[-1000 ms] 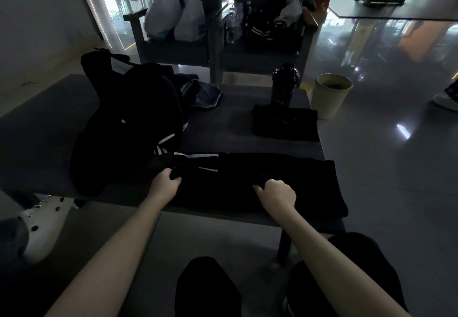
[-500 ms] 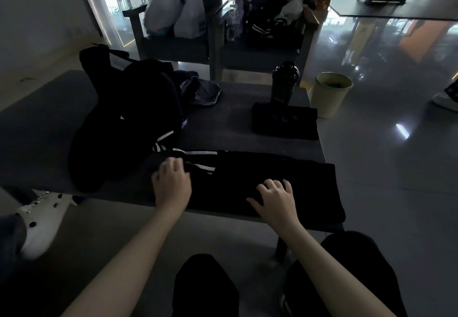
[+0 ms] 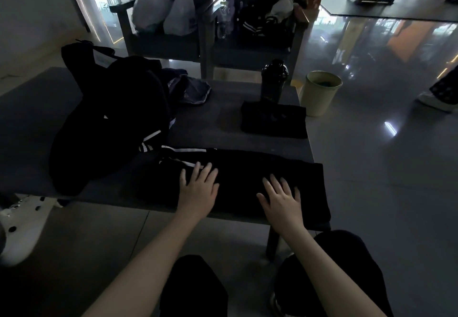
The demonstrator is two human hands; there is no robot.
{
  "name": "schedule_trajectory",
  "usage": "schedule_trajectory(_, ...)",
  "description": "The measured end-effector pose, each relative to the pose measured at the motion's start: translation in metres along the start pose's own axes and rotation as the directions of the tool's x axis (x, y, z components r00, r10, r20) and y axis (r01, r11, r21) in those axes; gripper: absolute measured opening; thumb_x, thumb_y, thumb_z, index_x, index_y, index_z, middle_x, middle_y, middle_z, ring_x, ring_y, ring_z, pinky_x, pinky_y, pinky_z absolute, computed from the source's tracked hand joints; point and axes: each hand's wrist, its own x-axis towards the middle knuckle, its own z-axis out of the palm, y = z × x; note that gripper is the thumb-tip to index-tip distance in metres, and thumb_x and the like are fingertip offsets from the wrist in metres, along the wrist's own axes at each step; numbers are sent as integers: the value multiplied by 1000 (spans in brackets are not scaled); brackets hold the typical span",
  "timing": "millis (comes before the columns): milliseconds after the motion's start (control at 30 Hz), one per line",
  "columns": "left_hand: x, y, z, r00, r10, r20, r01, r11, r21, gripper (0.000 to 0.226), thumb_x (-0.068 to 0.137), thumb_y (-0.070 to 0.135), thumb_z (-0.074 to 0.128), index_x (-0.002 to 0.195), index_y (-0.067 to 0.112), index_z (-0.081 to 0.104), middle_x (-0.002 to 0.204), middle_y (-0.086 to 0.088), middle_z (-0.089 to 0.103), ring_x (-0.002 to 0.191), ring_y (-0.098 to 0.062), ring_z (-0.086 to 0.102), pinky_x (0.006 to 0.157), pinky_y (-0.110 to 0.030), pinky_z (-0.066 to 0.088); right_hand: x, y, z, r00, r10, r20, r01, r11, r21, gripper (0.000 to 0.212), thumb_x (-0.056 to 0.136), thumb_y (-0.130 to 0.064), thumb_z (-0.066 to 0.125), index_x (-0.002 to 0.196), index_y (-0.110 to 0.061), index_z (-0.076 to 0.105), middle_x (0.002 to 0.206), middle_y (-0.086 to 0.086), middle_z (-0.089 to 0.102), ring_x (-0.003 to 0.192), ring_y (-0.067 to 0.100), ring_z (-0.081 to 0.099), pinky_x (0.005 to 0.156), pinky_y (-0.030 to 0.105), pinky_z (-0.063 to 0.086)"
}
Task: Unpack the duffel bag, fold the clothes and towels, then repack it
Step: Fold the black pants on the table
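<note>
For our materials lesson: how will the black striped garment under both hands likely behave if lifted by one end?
Probably floppy: the black striped garment lies flat on the table, its right end seeming to sag over the edge. Likely light: it looks thin under the flat left hand and right hand.

Under the left hand [image 3: 198,189] and right hand [image 3: 281,199], the black garment [image 3: 247,168] is matt cloth (white stripes by the left one). Beyond both, the table [image 3: 215,123] looks matt grey; rightward, the floor [image 3: 384,168] is glossy tile.
</note>
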Motion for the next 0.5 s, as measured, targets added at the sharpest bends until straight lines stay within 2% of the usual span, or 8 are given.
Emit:
schedule_trajectory(67,1,18,4,1000,23,14,-22,995,-98,85,78,59,-7,150,27,24,160,7,13,148,-20,1,116,-49,1,1,0,-2,1000,-24,-9,24,999,-25,88,76,-62,-9,149,-27,25,158,-4,18,146,21,12,115,47,10)
schedule_trajectory(167,4,29,15,997,0,83,3,999,-36,94,69,64,-16,152,31,14,161,7,5,148,-20,-4,116,-48,-3,1,9,-7,1000,-28,-11,28,999,-33,85,79,-61,-5,149,-26,25,158,-3,17,147,21,10,116,47,4)
schedule_trajectory(233,10,29,17,995,-8,104,8,1000,4,96,67,64,-19,152,31,12,161,7,5,148,-21,-3,116,-49,-4,-1,19,-14,991,91,-98,-94,995,-21,71,90,-59,9,149,-24,25,159,0,17,147,22,9,115,49,-1)
schedule_trajectory(300,14,30,18,994,-5,107,6,1000,-6,97,67,65,-18,152,30,14,160,6,6,148,-21,-3,116,-49,-4,-3,32,-19,950,296,-99,-296,955,15,62,98,-52,22,152,-21,16,160,5,8,147,23,3,114,52,-5)
schedule_trajectory(333,15,30,18,995,-6,104,8,1000,-15,96,68,65,-18,151,30,15,160,6,7,148,-21,-2,116,-50,-3,-3,39,-22,917,394,-64,-392,919,44,63,99,-50,24,152,-19,12,160,9,6,147,25,3,114,54,-3)
schedule_trajectory(400,16,32,19,997,-17,79,19,1000,-20,94,70,64,-15,151,30,19,160,6,11,148,-22,1,116,-50,-2,-6,50,-27,848,530,11,-527,839,134,66,98,-50,28,151,-16,9,158,15,11,144,31,15,113,56,10)
schedule_trajectory(500,15,34,21,998,-18,52,19,1000,-16,91,74,62,-13,150,28,23,159,4,15,147,-24,5,115,-52,2,-6,58,-33,790,609,74,-595,733,330,71,96,-51,35,150,-10,12,149,17,33,132,36,36,106,52,27)
